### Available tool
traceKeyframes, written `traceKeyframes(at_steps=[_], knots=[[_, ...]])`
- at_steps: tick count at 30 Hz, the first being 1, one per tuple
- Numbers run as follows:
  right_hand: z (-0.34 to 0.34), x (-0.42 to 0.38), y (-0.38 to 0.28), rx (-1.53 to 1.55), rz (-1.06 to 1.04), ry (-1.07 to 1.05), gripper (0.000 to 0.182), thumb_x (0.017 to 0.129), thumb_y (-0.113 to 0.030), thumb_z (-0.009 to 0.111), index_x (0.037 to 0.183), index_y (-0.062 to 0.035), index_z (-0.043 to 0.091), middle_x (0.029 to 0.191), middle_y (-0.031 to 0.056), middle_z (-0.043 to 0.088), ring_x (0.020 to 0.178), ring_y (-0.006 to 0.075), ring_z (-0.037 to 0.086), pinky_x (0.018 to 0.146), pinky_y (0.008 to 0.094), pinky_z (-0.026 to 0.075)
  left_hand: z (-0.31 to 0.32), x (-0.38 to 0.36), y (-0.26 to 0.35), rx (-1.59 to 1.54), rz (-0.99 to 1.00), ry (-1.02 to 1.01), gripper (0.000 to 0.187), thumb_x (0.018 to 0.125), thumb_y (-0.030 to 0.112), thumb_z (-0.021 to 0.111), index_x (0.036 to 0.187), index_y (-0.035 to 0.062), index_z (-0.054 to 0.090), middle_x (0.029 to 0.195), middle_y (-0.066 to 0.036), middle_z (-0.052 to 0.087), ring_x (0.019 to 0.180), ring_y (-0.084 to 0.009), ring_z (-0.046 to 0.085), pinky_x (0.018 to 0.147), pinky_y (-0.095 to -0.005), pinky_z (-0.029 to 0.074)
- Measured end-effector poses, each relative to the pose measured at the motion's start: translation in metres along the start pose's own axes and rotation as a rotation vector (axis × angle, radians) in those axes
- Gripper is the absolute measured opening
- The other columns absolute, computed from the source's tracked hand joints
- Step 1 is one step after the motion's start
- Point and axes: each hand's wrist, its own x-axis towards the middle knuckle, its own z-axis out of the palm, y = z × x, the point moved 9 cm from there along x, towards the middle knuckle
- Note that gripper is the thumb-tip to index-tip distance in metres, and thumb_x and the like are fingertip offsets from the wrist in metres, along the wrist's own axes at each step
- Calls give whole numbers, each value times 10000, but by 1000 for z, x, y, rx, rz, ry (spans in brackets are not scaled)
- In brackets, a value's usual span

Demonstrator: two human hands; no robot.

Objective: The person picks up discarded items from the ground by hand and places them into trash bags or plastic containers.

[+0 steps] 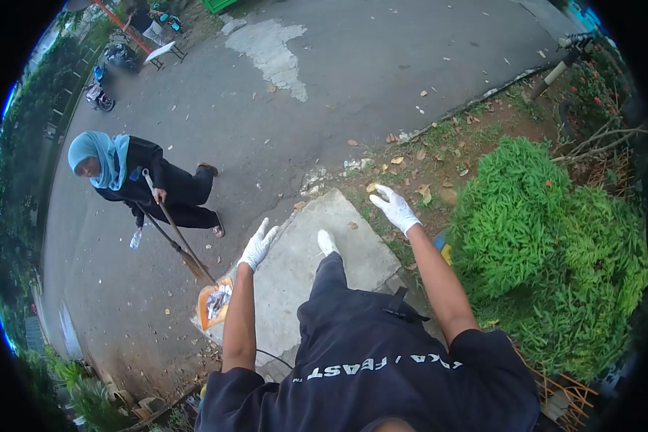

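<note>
While the wearer stands on the pale concrete slab [306, 252] with one white shoe [327, 241] forward, both arms stretch out ahead, and both hands are in white gloves. The left hand [258, 245] is up at about eleven o'clock from the shoe, fingers spread apart and gripping nothing, palm open over the slab's near-left edge. Just below it, at around seven o'clock from that hand, lies an orange dustpan [214, 302] with bits of litter in it, resting where the slab meets the asphalt road [281, 108]; the hand is near the pan but not touching it. Over to the right hand [394, 207] now: it reaches out at about one o'clock from the shoe, fingers loosely splayed and empty, hovering above the patch of soil and dry leaves [425, 165] just off the slab's far corner. A yellowish leaf lies right beside its fingertips; whether they touch it I cannot tell.

At three o'clock from that hand sits a thick green bush [540, 237], filling the right side. Away at nine o'clock a second person [147, 183] in dark clothes and a light blue headscarf bends forward on the road, holding a long-handled broom [176, 237] whose bristles come down right at the dustpan. Parked motorbikes [108, 75] stand far off at eleven o'clock by the roadside.
</note>
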Motion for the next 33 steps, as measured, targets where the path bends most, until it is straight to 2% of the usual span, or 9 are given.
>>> traceKeyframes(at_steps=[2,5,6,11,18,23,26,30,33], knots=[[-10,119,-107,-54,-178,-15,742,956,-516,697,1525,-77,514,1507,215,565,1406,370,526,1162,439,417,-58,70,39,-26,-58,-15,891,1029,590,554,1654,32,251,1711,-212,259,1582,-311,269,1266,-380,245],[-26,291,-188,-76,-314,66,804,956,-533,686,1581,-93,436,1589,211,476,1479,362,442,1212,426,362,-129,249,49,42,14,83,900,1025,600,546,1652,26,251,1722,-215,221,1606,-304,194,1278,-379,207],[-31,343,-200,-72,-329,85,845,953,-539,685,1601,-79,398,1623,203,432,1504,357,408,1227,426,344,-151,316,52,115,34,145,920,1011,656,514,1663,68,238,1729,-211,198,1606,-339,178,1276,-460,194],[-97,531,-195,-38,-77,85,931,949,-547,687,1642,-61,299,1690,188,319,1565,335,303,1269,415,273,-187,570,238,225,51,133,966,977,774,426,1692,185,153,1752,-187,97,1608,-410,114,1238,-688,113],[-238,786,-67,-52,247,256,993,962,-589,653,1654,-17,227,1714,233,223,1599,328,205,1290,407,204,-182,911,508,624,545,-89,913,999,713,453,1690,184,175,1743,-224,88,1605,-448,63,1236,-700,73],[-298,1017,-62,-90,307,304,971,985,-612,596,1659,-28,212,1707,236,242,1594,334,223,1283,405,215,-225,1155,548,485,415,-84,945,989,729,459,1693,183,145,1744,-225,78,1602,-459,59,1239,-692,70],[-321,1164,-123,-85,289,240,1015,953,-590,667,1671,-64,181,1714,254,191,1594,364,205,1284,403,223,-304,1270,562,275,234,-41,1017,958,748,504,1698,179,100,1748,-217,68,1613,-414,74,1253,-662,81],[-354,1373,-240,-139,145,131,1050,893,-490,788,1665,-65,217,1710,228,237,1589,345,237,1284,410,236,-439,1380,563,-39,232,107,1060,946,597,667,1681,63,121,1735,-243,114,1617,-348,120,1298,-446,145],[-381,1540,-296,-180,9,146,973,880,-384,822,1636,-55,305,1691,219,297,1578,338,273,1278,406,254,-516,1483,521,0,139,241,1037,969,516,690,1675,30,105,1745,-211,115,1620,-306,111,1300,-383,139]])
